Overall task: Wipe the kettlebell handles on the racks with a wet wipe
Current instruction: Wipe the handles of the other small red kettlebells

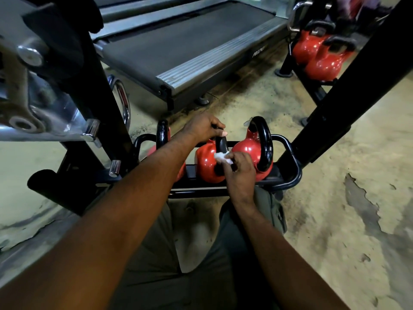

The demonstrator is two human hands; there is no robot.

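Olive-green trouser legs [156, 265] and two bare forearms filled the near ground, the person crouched before a low black steel rack [290, 173] on the worn concrete floor [335, 175]. The left hand [204, 128] was curled over the top of the black loop handle [221, 145] of the middle glossy red kettlebell [204, 166], steadying it. The right hand [240, 168] pinched a crumpled white wet wipe [221, 157] and pressed it against the near leg of that handle, low down by the bell. A second red kettlebell [250, 151] sat just beside it on the right, and a third kettlebell [162, 133] was half hidden behind the left forearm. To my eye, doing this well meant wrapping the wipe round the bar rather than dabbing one face, running it up over the arch, and shifting the left hand so the stretch under its palm got cleaned too. More red kettlebells [317, 57] sat on a farther rack, near a grey treadmill [178, 41].
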